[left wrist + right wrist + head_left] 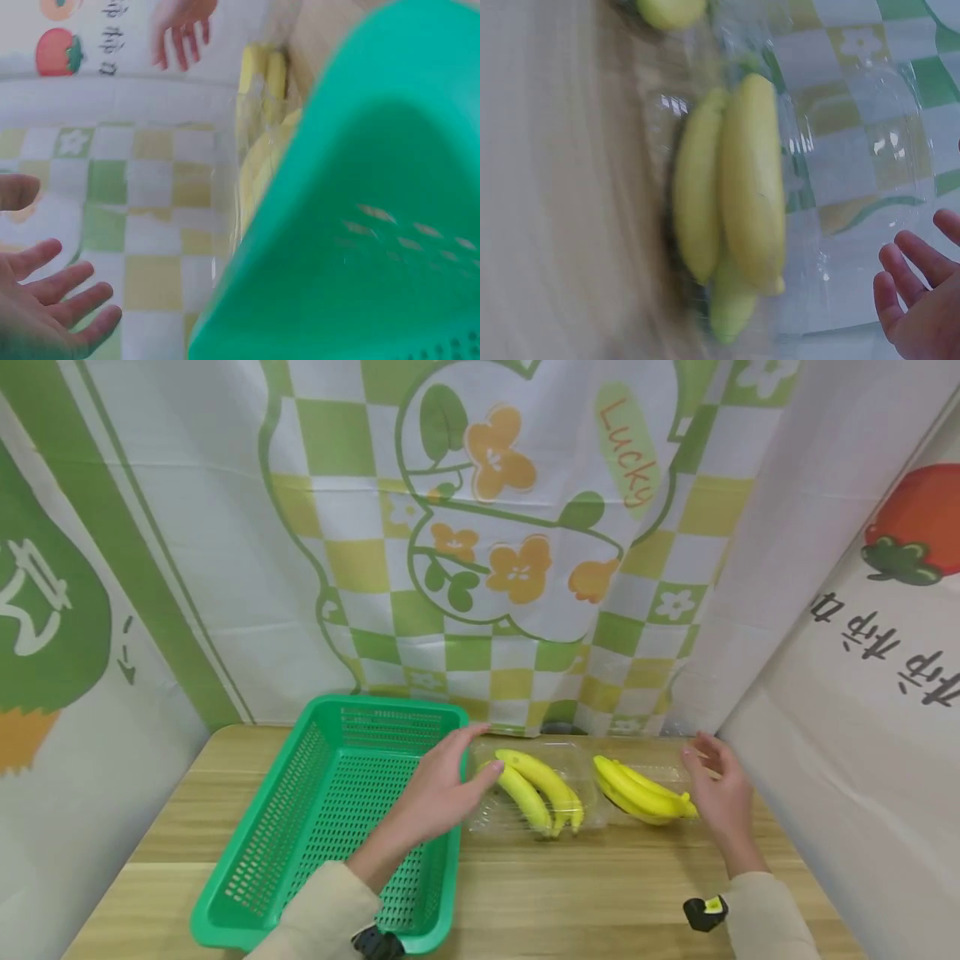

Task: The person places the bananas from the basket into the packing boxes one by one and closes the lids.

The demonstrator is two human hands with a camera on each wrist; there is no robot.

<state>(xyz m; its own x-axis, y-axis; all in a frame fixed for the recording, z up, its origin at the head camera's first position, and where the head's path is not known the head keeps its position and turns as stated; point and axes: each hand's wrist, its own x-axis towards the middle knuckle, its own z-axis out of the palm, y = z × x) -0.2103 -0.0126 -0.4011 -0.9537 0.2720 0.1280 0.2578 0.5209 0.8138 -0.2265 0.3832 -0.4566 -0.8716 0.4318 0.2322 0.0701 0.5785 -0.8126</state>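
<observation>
My left hand hovers over the right rim of a green basket, fingers extended and spread. Its thumb and fingertips reach to the left side of a clear plastic box; whether they touch it I cannot tell. Several yellow bananas lie in that box. On the right is a second bunch of bananas, in clear plastic packaging that rises beside it in the right wrist view. My right hand is close to that bunch's right end, fingers relaxed and holding nothing.
The perforated basket takes up the left of the wooden table. A green-and-white checked cloth hangs behind the table's back edge. Printed white side walls stand on both sides.
</observation>
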